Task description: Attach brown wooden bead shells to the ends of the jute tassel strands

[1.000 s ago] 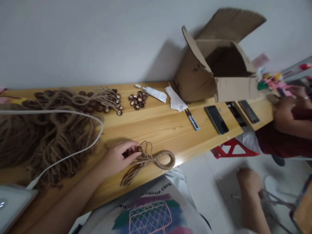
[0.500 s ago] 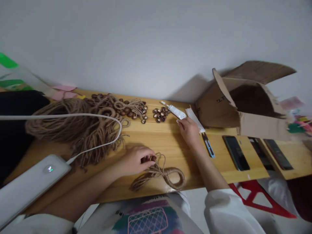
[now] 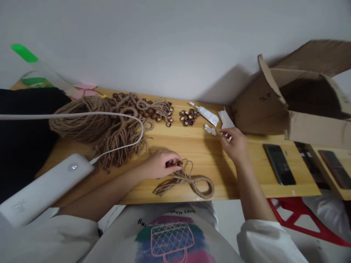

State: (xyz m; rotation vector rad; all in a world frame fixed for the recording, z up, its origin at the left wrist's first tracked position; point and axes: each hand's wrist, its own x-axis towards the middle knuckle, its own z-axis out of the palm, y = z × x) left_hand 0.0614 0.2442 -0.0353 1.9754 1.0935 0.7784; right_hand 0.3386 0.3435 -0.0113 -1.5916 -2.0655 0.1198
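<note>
My left hand (image 3: 163, 164) pinches a brown, round nut-like bead (image 3: 179, 163) at the edge of a twine piece. That jute twine piece (image 3: 203, 186) has a wrapped loop on the right and a loose tassel on the left, and lies on the table near its front edge. My right hand (image 3: 234, 144) is closed, thumb and fingers together, beside a crumpled white scrap (image 3: 210, 129); what it holds is too small to make out. Behind it lie a white glue tube (image 3: 207, 115) and a white paper strip (image 3: 226, 119). Blue-handled snips are hidden now.
Several brown nut shells (image 3: 189, 117) sit by the wall, left of the tube. A heap of jute twine (image 3: 82, 120) fills the left, with a white power bank (image 3: 46, 190) and its cable before it. An open cardboard box (image 3: 260, 106) and a phone (image 3: 279, 164) stand right.
My right hand has left the white scrap and moved right, over where the blue-handled snips lay. My left hand keeps its pinch on the bead. The view has shifted.
</note>
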